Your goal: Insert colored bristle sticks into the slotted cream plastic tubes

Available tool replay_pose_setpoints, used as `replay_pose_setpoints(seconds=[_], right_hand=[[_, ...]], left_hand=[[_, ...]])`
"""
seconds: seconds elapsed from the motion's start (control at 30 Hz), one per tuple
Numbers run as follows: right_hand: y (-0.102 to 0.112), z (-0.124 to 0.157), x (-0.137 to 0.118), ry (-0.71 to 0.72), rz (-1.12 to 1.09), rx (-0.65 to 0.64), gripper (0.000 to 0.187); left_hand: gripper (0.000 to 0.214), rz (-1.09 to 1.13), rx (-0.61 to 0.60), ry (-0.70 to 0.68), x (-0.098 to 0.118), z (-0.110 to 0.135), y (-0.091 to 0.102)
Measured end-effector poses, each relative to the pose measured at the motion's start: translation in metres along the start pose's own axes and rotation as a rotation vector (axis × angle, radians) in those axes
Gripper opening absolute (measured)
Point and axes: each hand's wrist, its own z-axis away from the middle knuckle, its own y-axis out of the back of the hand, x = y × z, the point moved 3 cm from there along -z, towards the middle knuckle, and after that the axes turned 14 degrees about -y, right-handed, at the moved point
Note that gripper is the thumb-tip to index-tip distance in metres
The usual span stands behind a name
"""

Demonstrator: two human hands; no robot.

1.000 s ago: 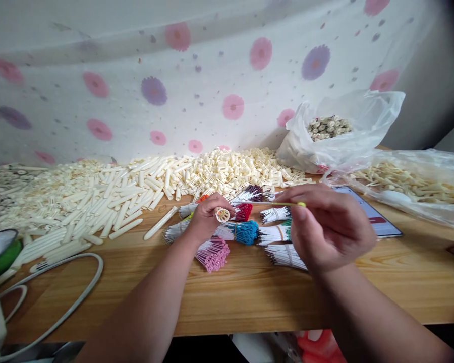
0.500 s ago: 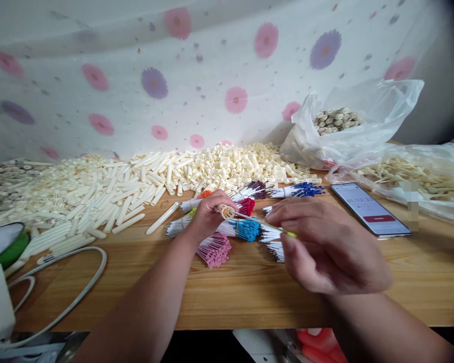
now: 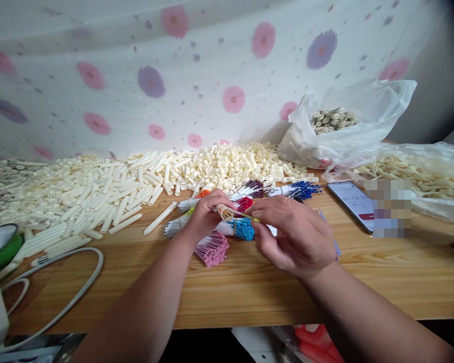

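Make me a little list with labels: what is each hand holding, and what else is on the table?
Left: left hand grips a small cream piece
Right: right hand pinches a thin stick, its far end at the cream piece's opening
Below hands: pink bundle, blue bundle, red bundle
Behind: cream tubes, slotted pieces
Right side: phone, plastic bag
Surface: wooden table

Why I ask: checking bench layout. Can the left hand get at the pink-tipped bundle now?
Probably yes: the pink-tipped bundle lies uncovered on the table beside the left hand, though it holds a cream piece.
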Motion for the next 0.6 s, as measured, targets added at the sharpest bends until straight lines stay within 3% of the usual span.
replay_pose_setpoints(seconds=[0.2, 0.4, 0.6], right_hand=[[-0.011, 0.005, 0.012, -0.037, 0.027, -0.079, 0.012], [-0.02, 0.006, 0.028, -0.136, 0.103, -0.173, 0.014], [-0.02, 0.005, 0.033, -0.166, 0.123, -0.073, 0.01]], left_hand=[[0.013, -0.051, -0.015, -0.013, 0.002, -0.001, 0.001], [0.058, -0.125, -0.065, -0.091, 0.006, -0.002, 0.009], [0.05, -0.212, -0.034, -0.122, 0.009, -0.003, 0.01]])
